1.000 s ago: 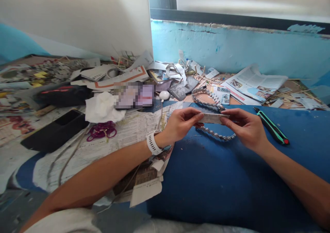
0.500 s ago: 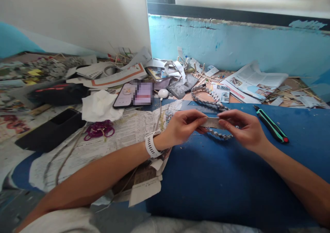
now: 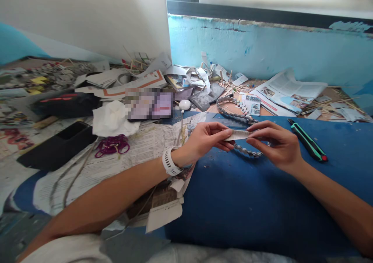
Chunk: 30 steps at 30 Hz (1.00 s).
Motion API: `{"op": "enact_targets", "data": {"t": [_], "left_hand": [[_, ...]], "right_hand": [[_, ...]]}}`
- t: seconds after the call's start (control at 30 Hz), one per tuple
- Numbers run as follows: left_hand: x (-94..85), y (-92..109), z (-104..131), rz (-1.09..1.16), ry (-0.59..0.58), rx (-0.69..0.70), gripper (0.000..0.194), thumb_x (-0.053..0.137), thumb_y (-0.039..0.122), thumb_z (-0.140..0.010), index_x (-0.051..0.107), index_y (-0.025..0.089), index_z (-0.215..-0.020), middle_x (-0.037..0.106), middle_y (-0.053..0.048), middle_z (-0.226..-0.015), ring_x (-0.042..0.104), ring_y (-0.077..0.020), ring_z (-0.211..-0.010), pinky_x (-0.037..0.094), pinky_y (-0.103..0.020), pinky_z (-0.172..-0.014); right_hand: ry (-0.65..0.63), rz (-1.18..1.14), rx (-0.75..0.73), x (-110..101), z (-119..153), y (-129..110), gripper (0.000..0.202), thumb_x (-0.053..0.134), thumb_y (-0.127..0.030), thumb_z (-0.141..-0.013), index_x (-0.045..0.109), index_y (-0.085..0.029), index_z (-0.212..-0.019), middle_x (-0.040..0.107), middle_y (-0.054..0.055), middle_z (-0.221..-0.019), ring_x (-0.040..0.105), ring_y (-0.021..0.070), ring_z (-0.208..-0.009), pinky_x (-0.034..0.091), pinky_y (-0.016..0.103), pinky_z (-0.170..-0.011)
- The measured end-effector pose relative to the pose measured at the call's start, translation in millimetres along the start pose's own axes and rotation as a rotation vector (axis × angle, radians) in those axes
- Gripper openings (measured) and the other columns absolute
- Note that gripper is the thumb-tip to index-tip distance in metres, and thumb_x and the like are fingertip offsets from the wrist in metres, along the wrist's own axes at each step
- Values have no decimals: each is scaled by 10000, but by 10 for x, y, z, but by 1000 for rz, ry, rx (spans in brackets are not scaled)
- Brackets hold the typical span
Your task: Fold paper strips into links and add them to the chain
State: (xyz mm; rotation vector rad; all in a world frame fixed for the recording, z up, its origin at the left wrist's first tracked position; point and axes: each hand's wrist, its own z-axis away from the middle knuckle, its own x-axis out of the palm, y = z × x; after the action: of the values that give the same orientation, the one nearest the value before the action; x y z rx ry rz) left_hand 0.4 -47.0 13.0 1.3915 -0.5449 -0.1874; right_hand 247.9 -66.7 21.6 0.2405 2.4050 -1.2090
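Note:
A small printed paper strip (image 3: 239, 134) is stretched between my two hands above the blue table. Its left end is pinched by my left hand (image 3: 208, 140), thumb on top. My right hand (image 3: 275, 142) has the other end between thumb and fingers. Just under the strip, a folded-paper chain (image 3: 247, 151) curves in zigzag links; my hands hide parts of it. More of that woven chain arcs behind my hands toward the back of the table. A white strap circles my left wrist.
Right of my hands lies a black and green utility knife (image 3: 309, 140). Newspaper sheets (image 3: 145, 146), purple string (image 3: 112, 146), crumpled tissue (image 3: 115, 119) and a dark case (image 3: 56, 144) lie leftward. Phones (image 3: 161, 104), a white round device (image 3: 184, 105), paper scraps and thin sticks spread along the back.
The paper strip has tilted slightly, and its face now looks narrower and paler. My right fingers have shifted a little along its end. Both hands keep their places.

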Motion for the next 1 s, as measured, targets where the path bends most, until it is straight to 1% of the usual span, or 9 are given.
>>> {"op": "enact_targets", "data": {"t": [0.1, 0.17, 0.3, 0.4, 0.53, 0.63, 0.73, 0.87, 1.0], "left_hand": [[13, -3, 20, -120, -13, 176, 451, 810, 405, -872, 672, 187, -1243, 789, -105, -1079, 807, -235, -882, 691, -316, -731], [18, -24, 23, -224, -10, 317, 401, 849, 364, -834, 723, 190, -1172, 762, -106, -1188, 786, -233, -986, 682, -313, -818], [32, -74, 21, -396, 100, 460, 199, 835, 334, -847, 789, 154, -918, 798, -76, -946, 769, -171, -831, 657, -247, -745], [45, -86, 26, -440, 163, 469, 197, 833, 323, -850, 783, 146, -922, 801, -62, -861, 769, -154, -742, 651, -230, -702], [39, -108, 22, -411, 170, 481, 197, 833, 298, -852, 750, 141, -935, 786, -47, -818, 777, -152, -729, 653, -230, -711], [26, -137, 9, -380, 144, 463, 187, 810, 298, -877, 734, 146, -954, 782, -46, -826, 787, -163, -751, 662, -258, -741], [22, -156, -6, -342, 126, 446, 180, 791, 301, -896, 721, 151, -966, 779, -45, -838, 793, -173, -780, 666, -278, -762], [18, -150, -28, -268, 54, 370, 207, 781, 310, -904, 716, 153, -1023, 776, -42, -857, 794, -175, -805, 673, -289, -788], [5, -111, -35, -208, -27, 268, 188, 774, 305, -908, 736, 136, -979, 782, -53, -845, 801, -182, -828, 677, -289, -816]], "right_hand": [[62, -47, 80, 13, 2, -14, 75, 802, -215, -885, 801, -268, -937, 735, 45, -1035, 729, 181, -909, 648, 294, -746], [85, -74, 128, 21, -2, -21, 45, 807, -226, -883, 800, -262, -909, 736, 44, -1015, 722, 174, -889, 634, 273, -708], [71, -119, 178, 41, -1, -29, 27, 818, -251, -876, 800, -259, -894, 731, 49, -1009, 714, 179, -896, 628, 271, -709], [56, -148, 214, 61, 11, -23, 29, 818, -275, -877, 796, -262, -890, 724, 50, -1004, 708, 188, -923, 636, 284, -751], [54, -214, 280, 83, 21, 11, 77, 834, -297, -860, 793, -275, -922, 719, 42, -998, 700, 200, -979, 647, 301, -819], [88, -235, 330, 96, 23, 39, 110, 857, -302, -835, 791, -279, -919, 725, 21, -952, 708, 178, -910, 649, 302, -847], [130, -201, 365, 112, 32, 50, 126, 870, -308, -820, 784, -277, -907, 741, 8, -902, 721, 166, -833, 655, 289, -790], [146, -137, 339, 120, 54, 52, 145, 865, -321, -826, 779, -274, -934, 755, 12, -919, 742, 182, -860, 661, 303, -797], [57, -203, 323, 69, 42, 68, 240, 855, -315, -839, 769, -300, -1063, 753, 22, -1045, 750, 204, -962, 664, 344, -879]]}}
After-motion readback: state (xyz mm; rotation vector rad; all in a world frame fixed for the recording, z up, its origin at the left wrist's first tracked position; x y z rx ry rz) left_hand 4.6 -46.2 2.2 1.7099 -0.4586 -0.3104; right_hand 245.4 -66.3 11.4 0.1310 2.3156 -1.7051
